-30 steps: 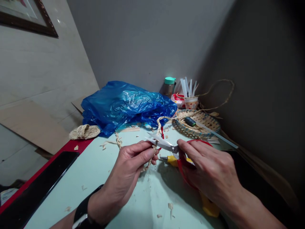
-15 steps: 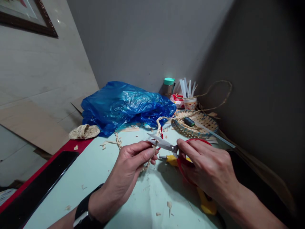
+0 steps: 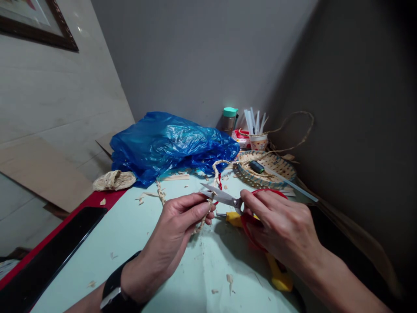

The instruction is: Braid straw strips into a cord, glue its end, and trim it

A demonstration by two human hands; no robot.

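My left hand [image 3: 177, 230] pinches a thin braided straw cord [image 3: 204, 221] between thumb and fingers above the pale green table [image 3: 137, 234]. My right hand [image 3: 283, 228] grips red-handled scissors [image 3: 228, 198], whose steel blades are slightly apart with their tips at the cord beside my left thumb. The braid runs on past the blades toward the back of the table. A yellow-handled tool [image 3: 276, 278] lies on the table under my right hand, partly hidden by it.
A crumpled blue plastic bag [image 3: 169, 143] lies at the back. A woven tray [image 3: 267, 169] holds a small dark object and a long stick. Behind it stand a teal-lidded jar [image 3: 230, 118] and a cup of white sticks [image 3: 257, 134]. Straw scraps litter the table; a black slab [image 3: 45, 261] lies at left.
The scissors and my right hand have shifted slightly left toward the cord. My left hand keeps the same pinch on the braid.
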